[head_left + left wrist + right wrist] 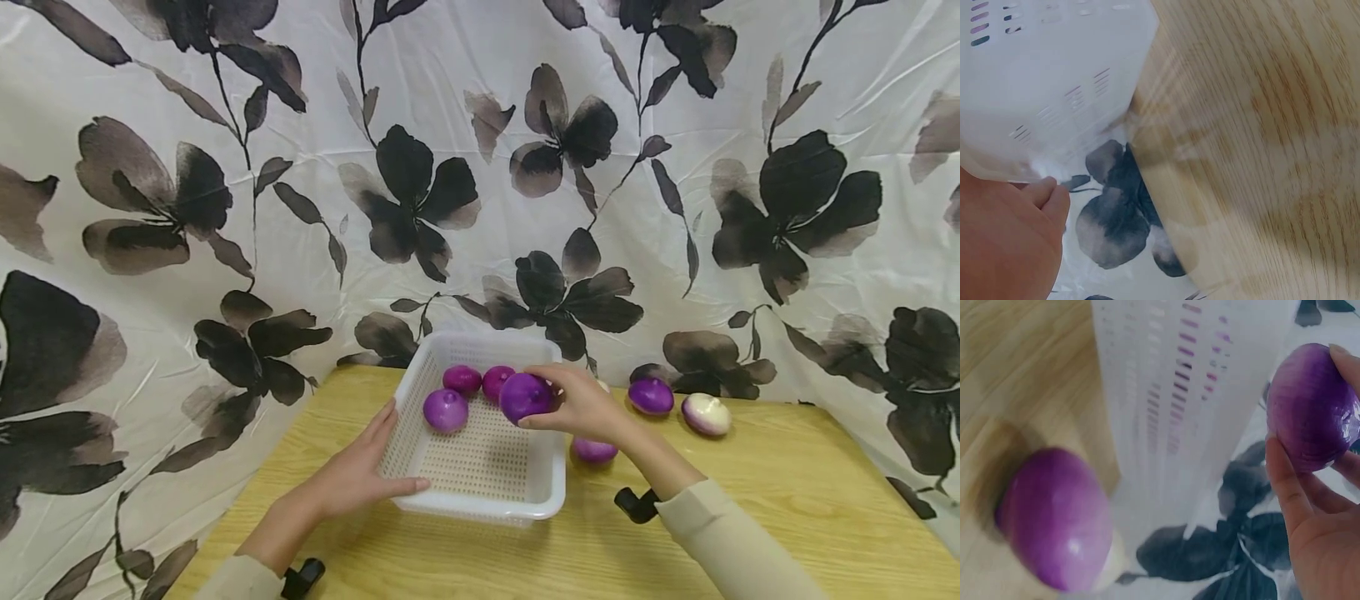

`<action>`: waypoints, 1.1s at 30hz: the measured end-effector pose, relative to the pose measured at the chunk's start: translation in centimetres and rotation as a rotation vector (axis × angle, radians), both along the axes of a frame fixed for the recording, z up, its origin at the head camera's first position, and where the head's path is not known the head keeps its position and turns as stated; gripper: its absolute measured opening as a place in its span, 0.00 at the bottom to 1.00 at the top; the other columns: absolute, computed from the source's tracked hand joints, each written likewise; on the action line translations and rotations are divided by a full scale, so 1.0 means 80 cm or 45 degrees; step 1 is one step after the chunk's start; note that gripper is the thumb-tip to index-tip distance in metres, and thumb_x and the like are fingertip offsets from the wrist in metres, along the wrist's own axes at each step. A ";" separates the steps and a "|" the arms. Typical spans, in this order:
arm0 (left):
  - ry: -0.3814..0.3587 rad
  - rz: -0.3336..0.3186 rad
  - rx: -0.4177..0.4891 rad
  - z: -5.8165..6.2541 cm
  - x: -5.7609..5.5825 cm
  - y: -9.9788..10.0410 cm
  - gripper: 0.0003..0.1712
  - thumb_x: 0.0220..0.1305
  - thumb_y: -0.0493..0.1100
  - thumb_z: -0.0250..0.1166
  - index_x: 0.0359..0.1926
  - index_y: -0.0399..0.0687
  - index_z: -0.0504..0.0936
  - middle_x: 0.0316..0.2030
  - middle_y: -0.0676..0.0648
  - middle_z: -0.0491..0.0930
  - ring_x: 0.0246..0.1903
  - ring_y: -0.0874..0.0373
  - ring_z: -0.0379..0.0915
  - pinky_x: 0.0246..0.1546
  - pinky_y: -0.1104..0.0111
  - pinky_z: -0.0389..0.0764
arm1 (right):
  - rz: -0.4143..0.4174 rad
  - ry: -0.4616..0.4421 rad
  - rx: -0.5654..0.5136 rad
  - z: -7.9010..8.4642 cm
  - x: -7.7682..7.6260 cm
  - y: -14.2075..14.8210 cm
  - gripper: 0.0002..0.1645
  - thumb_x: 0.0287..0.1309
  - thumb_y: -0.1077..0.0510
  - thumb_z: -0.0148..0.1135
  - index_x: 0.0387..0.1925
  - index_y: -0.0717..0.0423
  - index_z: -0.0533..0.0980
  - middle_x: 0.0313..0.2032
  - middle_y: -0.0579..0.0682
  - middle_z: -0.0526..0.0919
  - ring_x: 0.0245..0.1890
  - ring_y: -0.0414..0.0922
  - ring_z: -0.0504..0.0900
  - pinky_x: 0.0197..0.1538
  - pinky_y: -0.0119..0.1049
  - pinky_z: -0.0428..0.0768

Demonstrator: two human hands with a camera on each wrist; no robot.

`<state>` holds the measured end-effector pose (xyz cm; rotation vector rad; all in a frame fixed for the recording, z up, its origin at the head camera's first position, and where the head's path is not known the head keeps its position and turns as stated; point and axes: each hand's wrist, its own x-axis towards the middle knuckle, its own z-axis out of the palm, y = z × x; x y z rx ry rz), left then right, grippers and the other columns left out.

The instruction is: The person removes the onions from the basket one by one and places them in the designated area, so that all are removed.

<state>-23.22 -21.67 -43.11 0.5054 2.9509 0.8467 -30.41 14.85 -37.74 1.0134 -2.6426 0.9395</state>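
My right hand (588,406) grips a purple onion (525,398) between thumb and fingers, above the right part of a white plastic basket (551,500). In the right wrist view, this onion (1310,406) is shiny and held by the fingertips. My left hand (348,475) rests on the basket's left side, its fingers along the outer wall and its thumb over the near rim. Inside the basket, toward the back left, sit a light purple onion (446,411) and two darker ones, a left one (462,380) and a right one (497,382).
Outside the basket's right wall lies a purple onion (595,451), partly behind the right forearm. Farther right are a dark purple onion (651,396) and a white-and-purple onion (706,414). A flower-patterned cloth (450,242) hangs behind the wooden table (787,500).
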 end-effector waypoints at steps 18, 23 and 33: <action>0.016 -0.003 -0.001 -0.001 0.000 0.000 0.74 0.52 0.78 0.68 0.81 0.38 0.42 0.82 0.42 0.34 0.77 0.34 0.46 0.71 0.37 0.59 | -0.193 -0.019 0.003 -0.009 0.016 0.089 0.47 0.47 0.39 0.82 0.64 0.57 0.77 0.54 0.54 0.84 0.44 0.45 0.83 0.44 0.38 0.86; 0.018 -0.003 -0.005 0.000 0.000 -0.001 0.74 0.53 0.78 0.68 0.81 0.38 0.43 0.82 0.43 0.34 0.77 0.34 0.46 0.71 0.37 0.59 | -0.202 0.046 0.011 -0.021 0.018 0.106 0.42 0.47 0.43 0.82 0.61 0.57 0.78 0.50 0.52 0.85 0.45 0.44 0.83 0.45 0.40 0.85; 0.019 -0.001 0.001 -0.003 0.000 -0.001 0.75 0.52 0.78 0.68 0.81 0.37 0.43 0.82 0.42 0.35 0.77 0.35 0.45 0.71 0.38 0.59 | -0.310 0.087 0.086 -0.047 0.019 0.146 0.46 0.46 0.42 0.82 0.62 0.63 0.77 0.53 0.60 0.84 0.53 0.58 0.83 0.54 0.56 0.82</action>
